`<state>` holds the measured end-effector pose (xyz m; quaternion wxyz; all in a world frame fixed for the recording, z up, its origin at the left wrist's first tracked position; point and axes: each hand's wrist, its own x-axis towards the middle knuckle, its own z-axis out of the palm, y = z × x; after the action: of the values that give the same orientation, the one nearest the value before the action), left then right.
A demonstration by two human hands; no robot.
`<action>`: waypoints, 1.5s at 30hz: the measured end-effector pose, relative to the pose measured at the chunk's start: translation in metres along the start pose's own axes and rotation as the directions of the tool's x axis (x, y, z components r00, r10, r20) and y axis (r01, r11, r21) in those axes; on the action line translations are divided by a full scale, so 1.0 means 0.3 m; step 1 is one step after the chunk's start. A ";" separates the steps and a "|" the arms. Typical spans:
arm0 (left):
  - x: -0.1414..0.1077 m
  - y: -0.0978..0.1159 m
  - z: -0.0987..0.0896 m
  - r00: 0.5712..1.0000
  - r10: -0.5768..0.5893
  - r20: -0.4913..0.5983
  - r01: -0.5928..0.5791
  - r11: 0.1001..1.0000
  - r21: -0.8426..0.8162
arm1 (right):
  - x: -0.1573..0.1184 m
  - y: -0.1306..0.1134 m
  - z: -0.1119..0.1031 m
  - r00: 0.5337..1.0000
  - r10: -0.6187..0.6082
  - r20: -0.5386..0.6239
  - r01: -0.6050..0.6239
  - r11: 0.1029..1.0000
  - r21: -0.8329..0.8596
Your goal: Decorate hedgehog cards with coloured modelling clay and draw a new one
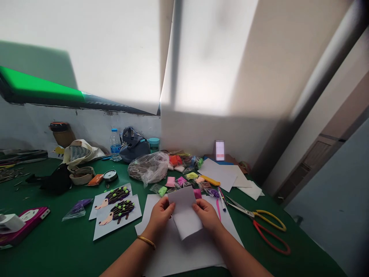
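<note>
A small white sheet of paper (186,215), bent across its width, is held up between my two hands. My left hand (159,216) pinches its left edge between thumb and fingers; a gold bangle (146,241) circles that wrist. On the opposite edge, my right hand (208,214) grips the same sheet, thumb in front. Beneath both hands lie larger white sheets (161,257) on the green table. Left of them rest two cards (118,213) bearing dark hedgehog figures with green dots. Scissors (253,215) with one yellow and one red handle lie open on the right.
Bagged clay pieces (181,181) in several colours lie beyond my hands, near a yellow cutter (210,180). White sheets (217,175) are stacked behind right. A water bottle (115,145), a clear plastic bag (150,167) and a lit phone (220,150) stand or lie toward the wall.
</note>
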<state>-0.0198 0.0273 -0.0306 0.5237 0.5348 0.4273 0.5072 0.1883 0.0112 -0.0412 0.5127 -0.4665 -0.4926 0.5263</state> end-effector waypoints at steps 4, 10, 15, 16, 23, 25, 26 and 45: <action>-0.009 0.017 0.003 0.999 0.001 -0.037 -0.001 1.000 0.006 | -0.003 -0.004 0.006 1.000 0.009 -0.009 -0.009 1.000 -0.005; -0.014 0.039 -0.004 0.996 0.007 -0.086 -0.005 1.000 0.025 | -0.009 -0.008 0.009 1.000 0.006 0.022 -0.006 1.000 0.011; -0.006 0.045 -0.005 0.986 0.029 -0.163 -0.033 0.999 -0.017 | -0.003 0.001 0.008 0.999 -0.029 0.044 0.030 0.999 -0.011; -0.006 0.048 -0.004 0.984 0.034 -0.176 -0.038 0.999 -0.020 | -0.002 0.002 0.009 0.998 -0.039 0.050 0.039 0.999 -0.014; -0.005 0.062 -0.002 0.974 0.044 -0.220 -0.052 0.998 -0.030 | -0.007 -0.006 0.009 0.999 -0.022 0.024 0.023 0.999 -0.039; -0.006 0.058 0.005 0.984 0.016 -0.177 -0.025 0.998 -0.049 | -0.007 -0.012 0.006 1.000 -0.002 0.004 0.002 0.999 -0.033; -0.009 0.054 0.012 0.993 -0.008 -0.121 0.001 0.998 -0.057 | -0.007 -0.014 0.005 1.000 0.003 -0.005 -0.003 1.000 -0.024; -0.045 -0.008 0.059 0.970 -0.164 0.178 0.157 0.986 0.055 | -0.010 -0.007 0.003 0.996 0.013 -0.088 -0.001 0.991 0.135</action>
<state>-0.0038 0.0121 -0.0331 0.5889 0.5530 0.4298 0.4034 0.1878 0.0082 -0.0390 0.5625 -0.4556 -0.4309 0.5388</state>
